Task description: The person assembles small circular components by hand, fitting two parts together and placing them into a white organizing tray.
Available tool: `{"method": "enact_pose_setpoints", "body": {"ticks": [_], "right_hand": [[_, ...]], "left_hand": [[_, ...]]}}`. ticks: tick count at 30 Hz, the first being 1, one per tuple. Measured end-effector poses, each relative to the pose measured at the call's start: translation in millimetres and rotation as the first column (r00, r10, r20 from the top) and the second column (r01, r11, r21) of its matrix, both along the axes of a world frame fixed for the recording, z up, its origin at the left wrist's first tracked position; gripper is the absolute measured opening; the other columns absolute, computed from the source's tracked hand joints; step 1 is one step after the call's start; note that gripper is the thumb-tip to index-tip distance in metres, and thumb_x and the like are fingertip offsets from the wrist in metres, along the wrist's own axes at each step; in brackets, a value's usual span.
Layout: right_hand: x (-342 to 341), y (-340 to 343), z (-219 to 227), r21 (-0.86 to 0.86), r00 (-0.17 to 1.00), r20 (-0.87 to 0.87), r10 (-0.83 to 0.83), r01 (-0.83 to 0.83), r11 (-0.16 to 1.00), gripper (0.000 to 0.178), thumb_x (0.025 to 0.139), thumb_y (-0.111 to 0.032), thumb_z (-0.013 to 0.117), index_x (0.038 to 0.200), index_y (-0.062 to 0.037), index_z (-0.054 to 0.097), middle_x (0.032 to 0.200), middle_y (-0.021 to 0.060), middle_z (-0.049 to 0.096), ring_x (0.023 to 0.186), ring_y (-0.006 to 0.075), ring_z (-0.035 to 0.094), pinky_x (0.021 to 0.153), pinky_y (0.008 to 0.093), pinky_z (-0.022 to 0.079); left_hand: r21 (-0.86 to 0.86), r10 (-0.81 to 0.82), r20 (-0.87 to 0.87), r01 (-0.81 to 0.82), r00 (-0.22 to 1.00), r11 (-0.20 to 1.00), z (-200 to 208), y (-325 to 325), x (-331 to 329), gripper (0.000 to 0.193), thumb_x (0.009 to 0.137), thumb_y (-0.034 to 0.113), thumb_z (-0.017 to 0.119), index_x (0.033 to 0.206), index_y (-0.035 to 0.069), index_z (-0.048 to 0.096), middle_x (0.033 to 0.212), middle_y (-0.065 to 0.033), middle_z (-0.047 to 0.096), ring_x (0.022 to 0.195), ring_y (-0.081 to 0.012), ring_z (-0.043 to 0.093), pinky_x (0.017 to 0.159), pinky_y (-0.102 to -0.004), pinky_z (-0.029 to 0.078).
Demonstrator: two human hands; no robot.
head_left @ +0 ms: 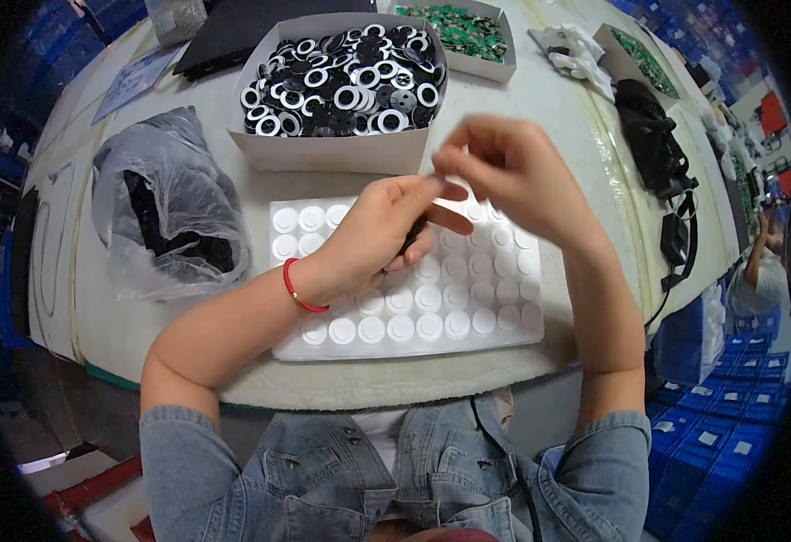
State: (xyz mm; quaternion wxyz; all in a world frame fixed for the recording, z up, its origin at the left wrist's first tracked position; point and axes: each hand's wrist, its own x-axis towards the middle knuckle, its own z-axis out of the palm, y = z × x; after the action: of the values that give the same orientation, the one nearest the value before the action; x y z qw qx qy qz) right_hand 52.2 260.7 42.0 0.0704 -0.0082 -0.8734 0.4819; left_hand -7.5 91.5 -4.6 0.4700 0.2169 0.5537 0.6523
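Nearest my camera is a denim jacket [323, 492], on the near side of the white sheet [414, 350], my landmark here. A dark piece [416, 233], mostly hidden, is above the sheet's middle. The left hand [386, 217], with a red bracelet [292, 285] at its wrist, has its lower fingers curled around the piece; its thumb and forefinger reach toward the right hand [508, 167]. That one is raised over the sheet's far edge, fingers bent and blurred; I cannot tell whether they pinch anything. I judge the step in hand to be close fingertip work on the piece. The next move seems to call for a steady left hold and a light, exact right touch.

Rows of round white discs [400, 327] cover the sheet. Beyond it stands a carton [323, 155] heaped with black and white rings [346, 81]. Left of it sits a clear bag [206, 199] with something black inside. Far beyond, to its right, are green boards [457, 34]; right of it, a black pouch [644, 126] and, farther off, blue bins [739, 397].
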Motion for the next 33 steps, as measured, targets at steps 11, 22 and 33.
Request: {"method": "enact_pose_setpoints", "body": {"ticks": [11, 22, 33], "right_hand": [[7.1, -23.2, 4.3, 0.231, 0.984, -0.110, 0.141, -0.113, 0.966, 0.013, 0.078, -0.011, 0.069, 0.086, -0.0007, 0.065, 0.077, 0.0140, 0.062, 0.064, 0.0281, 0.061, 0.058, 0.0359, 0.048], [39.7, -0.9, -10.1, 0.233, 0.954, -0.260, 0.149, -0.088, 0.969, 0.016, 0.075, 0.003, 0.067, 0.090, -0.0024, 0.068, 0.082, 0.0105, 0.062, 0.066, 0.0233, 0.061, 0.058, 0.0325, 0.050], [72.9, 60.0, -24.6, 0.279, 0.990, 0.139, -0.034, -0.006, 0.960, 0.010, 0.076, -0.001, 0.070, 0.085, 0.0014, 0.068, 0.075, 0.0082, 0.062, 0.065, 0.0166, 0.059, 0.061, 0.0281, 0.047]], "left_hand": [[0.101, -0.069, 0.257, 0.045, 0.964, 0.994, -10.2, -6.8, -4.9, 0.086, 0.090, 0.074, 0.012, 0.114, 0.002, 0.052, 0.072, -0.0067, 0.056, 0.042, -0.0054, 0.039, 0.033, -0.0184, 0.023], [0.133, -0.252, 0.115, 0.236, 0.961, 0.962, 3.9, -3.5, -4.4, 0.052, 0.102, 0.045, 0.035, 0.113, -0.001, 0.057, 0.092, -0.0104, 0.068, 0.045, -0.0027, 0.038, 0.036, -0.0174, 0.027], [-0.040, -0.164, 0.053, 0.166, 0.985, 0.985, 3.7, -3.5, -3.8, 0.038, 0.100, 0.035, 0.047, 0.108, 0.000, 0.059, 0.094, -0.0110, 0.069, 0.044, -0.0006, 0.039, 0.039, -0.0167, 0.028]]}}
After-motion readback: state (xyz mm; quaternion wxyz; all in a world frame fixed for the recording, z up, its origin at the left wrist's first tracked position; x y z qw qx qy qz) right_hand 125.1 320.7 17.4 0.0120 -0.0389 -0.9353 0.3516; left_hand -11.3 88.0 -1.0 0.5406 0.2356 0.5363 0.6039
